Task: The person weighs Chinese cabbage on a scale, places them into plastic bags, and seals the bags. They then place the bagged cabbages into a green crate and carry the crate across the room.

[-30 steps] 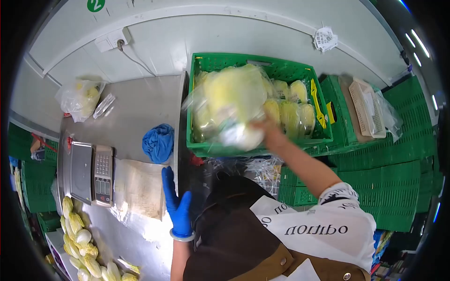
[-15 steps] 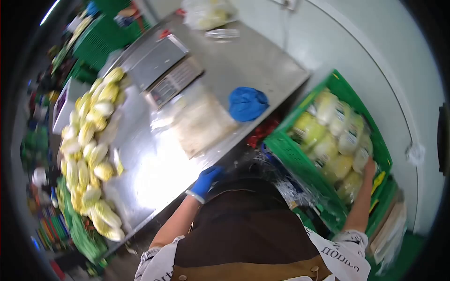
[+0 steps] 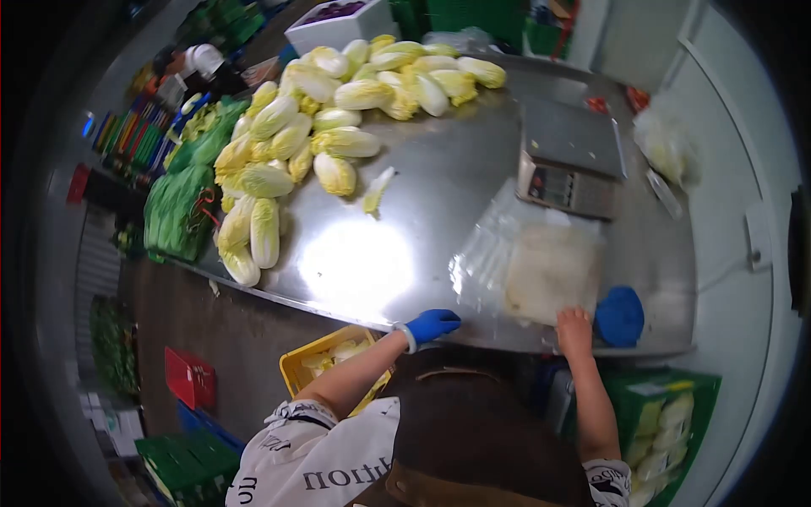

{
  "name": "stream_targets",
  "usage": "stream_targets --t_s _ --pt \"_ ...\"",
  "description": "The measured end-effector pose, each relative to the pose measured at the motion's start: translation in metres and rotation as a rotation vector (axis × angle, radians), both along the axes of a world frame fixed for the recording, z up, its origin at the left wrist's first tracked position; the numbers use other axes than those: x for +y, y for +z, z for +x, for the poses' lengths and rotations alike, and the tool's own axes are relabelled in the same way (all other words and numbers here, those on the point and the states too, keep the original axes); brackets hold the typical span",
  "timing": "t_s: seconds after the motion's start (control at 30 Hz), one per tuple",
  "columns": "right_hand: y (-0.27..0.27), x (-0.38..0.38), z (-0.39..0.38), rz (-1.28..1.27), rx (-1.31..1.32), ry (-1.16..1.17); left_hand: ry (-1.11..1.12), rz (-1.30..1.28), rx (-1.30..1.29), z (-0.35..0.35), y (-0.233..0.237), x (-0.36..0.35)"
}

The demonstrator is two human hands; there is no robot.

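Observation:
My left hand (image 3: pixel 433 324), in a blue glove, rests near the front edge of the steel table (image 3: pixel 439 194), its fingers close together; whether they hold anything is hidden. My bare right hand (image 3: pixel 574 325) touches the front edge of a stack of clear plastic bags (image 3: pixel 553 266). Just right of it lies a crumpled blue item (image 3: pixel 620 316). Behind the bags stands a grey scale (image 3: pixel 570 152). Many yellow-white cabbages (image 3: pixel 338 142) are heaped along the table's left and back, with a loose leaf (image 3: pixel 378 191) in front.
A green crate (image 3: pixel 659 439) of wrapped cabbages stands below right; a yellow crate (image 3: pixel 325 359) is below left. Green net bags (image 3: pixel 180 211) lie beyond the table's left end. Another person (image 3: pixel 203 68) is at the far left. A white box (image 3: pixel 342 29) stands behind the cabbages.
The view has swung left toward the cabbages. My right hand has left the wrapped cabbages in the green crate and now touches the plastic bags. My left hand stays near the table's front edge.

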State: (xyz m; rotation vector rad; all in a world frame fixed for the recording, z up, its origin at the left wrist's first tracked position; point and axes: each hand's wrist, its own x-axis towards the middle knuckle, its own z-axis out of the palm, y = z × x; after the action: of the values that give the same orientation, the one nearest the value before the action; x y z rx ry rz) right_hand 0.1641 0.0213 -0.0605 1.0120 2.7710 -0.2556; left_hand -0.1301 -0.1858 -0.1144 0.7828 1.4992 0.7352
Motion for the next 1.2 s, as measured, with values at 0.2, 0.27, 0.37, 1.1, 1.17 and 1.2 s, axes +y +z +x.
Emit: stream_targets --t_s 0.2,0.27,0.37,1.1,1.17,1.2 --pt "0.043 -0.004 -0.109 -0.419 0.312 -0.149 0.613 0.182 1.061 -0.234 -0.091 -0.098" --pt "0.042 -0.014 -0.137 -0.528 0.308 -0.196 1.259 -0.006 1.131 -0.285 -0.005 -0.109" --pt "0.033 -0.032 -0.182 -0.493 0.366 -0.043 1.372 -0.316 1.274 -0.359 0.014 -0.155" --pt "0.153 -0.003 -0.403 -0.019 0.234 1.205 -0.044 0.134 -0.669 -0.259 0.073 -0.002" --pt "0.161 0.029 -0.388 -0.092 0.211 1.118 -0.127 0.157 -0.729 -0.262 0.074 0.045" --pt "0.165 0.047 -0.377 -0.133 0.262 0.948 -0.127 0.147 -0.665 -0.264 0.09 0.071"
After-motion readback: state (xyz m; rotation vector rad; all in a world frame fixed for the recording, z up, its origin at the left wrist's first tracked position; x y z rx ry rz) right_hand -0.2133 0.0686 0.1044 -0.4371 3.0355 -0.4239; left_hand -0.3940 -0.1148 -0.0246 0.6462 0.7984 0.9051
